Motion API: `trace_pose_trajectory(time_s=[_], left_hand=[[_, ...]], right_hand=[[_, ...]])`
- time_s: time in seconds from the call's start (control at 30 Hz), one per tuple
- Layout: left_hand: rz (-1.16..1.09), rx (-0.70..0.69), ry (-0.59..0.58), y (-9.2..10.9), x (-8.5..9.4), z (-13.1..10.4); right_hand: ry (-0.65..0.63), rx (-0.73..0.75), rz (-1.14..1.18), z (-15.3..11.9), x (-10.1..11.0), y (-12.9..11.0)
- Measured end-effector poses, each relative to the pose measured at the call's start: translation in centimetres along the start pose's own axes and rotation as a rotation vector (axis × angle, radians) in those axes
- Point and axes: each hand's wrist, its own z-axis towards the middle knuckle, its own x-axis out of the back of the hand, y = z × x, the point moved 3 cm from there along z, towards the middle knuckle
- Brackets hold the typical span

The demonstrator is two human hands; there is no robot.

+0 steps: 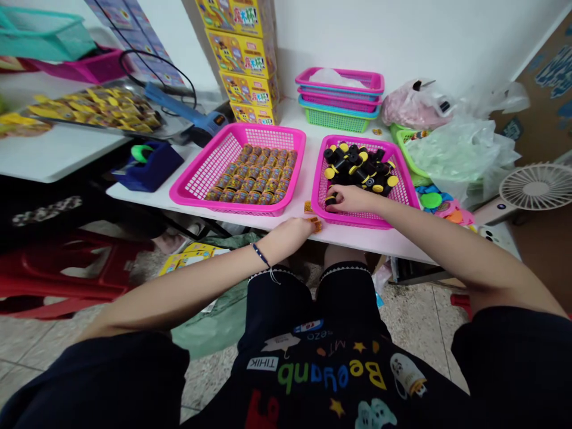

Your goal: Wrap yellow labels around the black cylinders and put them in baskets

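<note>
At the table's front edge, my left hand (295, 235) pinches small orange-yellow stickers (315, 224). My right hand (346, 198) reaches into the right pink basket (409, 193), its fingers closed on a black piece (330, 199) near the front left corner. Behind it lie several black pieces with yellow caps (357, 167) in a loose heap. In the left pink basket (192, 173), several wrapped brown-and-yellow cups (257, 176) lie in neat rows. A small orange sticker (308, 207) rests on the white table (308, 179) between the baskets.
Yellow boxes (248, 56) and stacked baskets (339, 98) stand at the back. A blue tape dispenser (149, 167) sits at left, below a tray of yellow packets (98, 107). Plastic bags (465, 149) and a white fan (536, 187) are at right, a red stool (67, 268) lower left.
</note>
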Motion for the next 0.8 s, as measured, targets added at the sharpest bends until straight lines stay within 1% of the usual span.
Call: trace_pose_trajectory(time_s=[0.07, 0.13, 0.2, 0.23, 0.27, 0.33, 0.4, 0.43, 0.47, 0.53, 0.57, 0.63, 0.7, 0.8], left_hand=[[-0.023, 0.019, -0.006, -0.7, 0.0, 0.7], [-0.037, 0.049, -0.009, -1.2, -0.1, 1.0], [-0.076, 0.085, 0.028, -1.4, 0.2, 0.4], [-0.118, 0.098, 0.068, -1.4, 0.5, -0.1], [-0.174, 0.104, 0.121, -1.2, 0.8, -0.8], [-0.314, 0.095, 0.251, -0.7, 1.5, -2.1], [-0.418, 0.074, 0.365, -0.2, 1.8, -3.1], [-0.441, 0.076, 0.406, 0.0, 1.7, -3.4], [-0.45, 0.089, 0.438, 0.1, 1.4, -3.5], [-0.435, 0.141, 0.483, 0.2, 0.5, -3.4], [-0.431, 0.172, 0.505, 0.2, 0.1, -3.4], [-0.466, 0.228, 0.561, 0.3, -0.5, -3.5], [-0.534, 0.277, 0.639, 0.4, -0.5, -4.1], [-0.565, 0.277, 0.752, 0.6, 0.4, -5.3]], right_hand=[[0.004, 0.021, 0.017, 0.1, -0.1, 0.0], [0.007, 0.036, 0.034, 0.1, 0.0, 0.0], [0.025, 0.041, 0.049, -0.3, 0.5, 0.1], [0.055, 0.039, 0.065, -0.6, 1.0, 0.2], [0.108, 0.038, 0.108, -1.2, 1.5, 0.3], [0.27, 0.067, 0.292, -2.7, 2.6, 0.5], [0.466, 0.166, 0.557, -4.8, 3.0, 0.6], [0.558, 0.238, 0.67, -5.9, 2.8, 0.4], [0.646, 0.314, 0.748, -7.1, 2.4, 0.1], [0.813, 0.429, 0.827, -9.6, 0.9, -0.6], [0.889, 0.451, 0.836, -10.7, -0.1, -1.0], [1.0, 0.419, 0.816, -12.7, -2.4, -1.6], [1.035, 0.362, 0.798, -14.2, -4.5, -1.9], [0.984, 0.342, 0.824, -15.6, -6.8, -1.4]])
